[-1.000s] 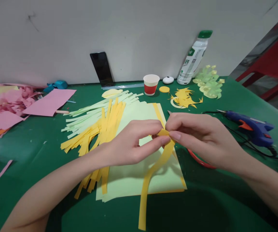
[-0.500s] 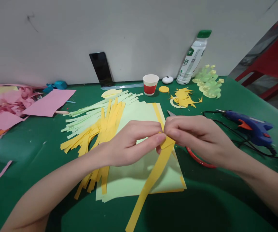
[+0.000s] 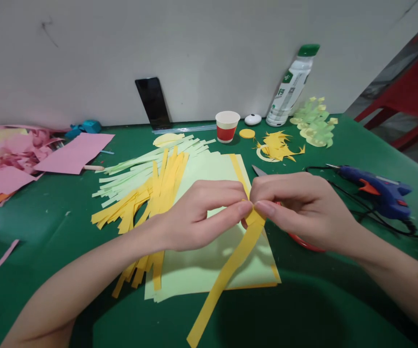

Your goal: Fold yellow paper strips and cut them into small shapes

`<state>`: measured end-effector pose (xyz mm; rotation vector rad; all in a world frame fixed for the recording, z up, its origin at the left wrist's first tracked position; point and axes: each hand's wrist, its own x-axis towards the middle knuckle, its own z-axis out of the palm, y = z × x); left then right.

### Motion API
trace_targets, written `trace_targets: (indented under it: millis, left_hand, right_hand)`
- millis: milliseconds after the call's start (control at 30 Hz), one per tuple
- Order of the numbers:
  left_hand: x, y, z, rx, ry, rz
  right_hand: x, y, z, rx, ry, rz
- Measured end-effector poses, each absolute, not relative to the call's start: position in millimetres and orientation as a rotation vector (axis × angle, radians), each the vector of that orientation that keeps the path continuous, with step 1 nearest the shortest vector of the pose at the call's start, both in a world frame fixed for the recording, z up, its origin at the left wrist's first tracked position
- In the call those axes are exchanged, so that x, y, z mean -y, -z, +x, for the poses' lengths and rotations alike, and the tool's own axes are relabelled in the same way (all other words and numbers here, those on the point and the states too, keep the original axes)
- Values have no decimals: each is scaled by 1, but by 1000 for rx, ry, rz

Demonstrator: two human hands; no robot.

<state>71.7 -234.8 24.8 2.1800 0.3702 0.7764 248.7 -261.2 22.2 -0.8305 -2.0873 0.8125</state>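
Note:
A yellow paper strip (image 3: 227,270) is pinched between my two hands, folded over at its upper end. My left hand (image 3: 205,212) grips the fold from the left with thumb and fingers closed. From the right, my right hand (image 3: 299,203) closes on the same fold, the two thumbs nearly touching. The strip's long tail hangs down toward the table's near edge. Below my hands lie light green paper sheets (image 3: 194,275). Loose yellow strips (image 3: 167,188) are piled left of them, over pale green strips (image 3: 125,179). Scissors with a red handle (image 3: 305,243) are partly hidden under my right hand.
A blue glue gun (image 3: 376,188) with its cord lies at the right. Along the wall are a phone (image 3: 153,104), a paper cup (image 3: 227,128), a leaning bottle (image 3: 292,87) and green paper pieces (image 3: 314,123). Pink paper (image 3: 74,154) covers the left side.
My right thumb has shifted over the front of the fold, close to my left thumb. The folded end is now more covered, and the strip's tail has swung slightly left.

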Motion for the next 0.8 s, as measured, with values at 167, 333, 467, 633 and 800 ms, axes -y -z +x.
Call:
trace_targets:
  millis: [167, 333, 467, 633, 800]
  left_hand:
    - [234, -24, 71, -365, -754, 2132]
    - [234, -23, 72, -364, -759, 2124]
    - [235, -22, 72, -382, -779, 2159]
    - [235, -22, 73, -410, -813, 2220]
    - [235, -22, 75, -423, -871, 2186]
  right_hand:
    - [262, -20, 249, 2077, -785, -831]
    - [262, -22, 248, 2071, -782, -842]
    - [260, -22, 248, 2066, -791, -846]
    - [260, -22, 251, 2089, -698, -839]
    - [261, -23, 251, 2137, -501, -830]
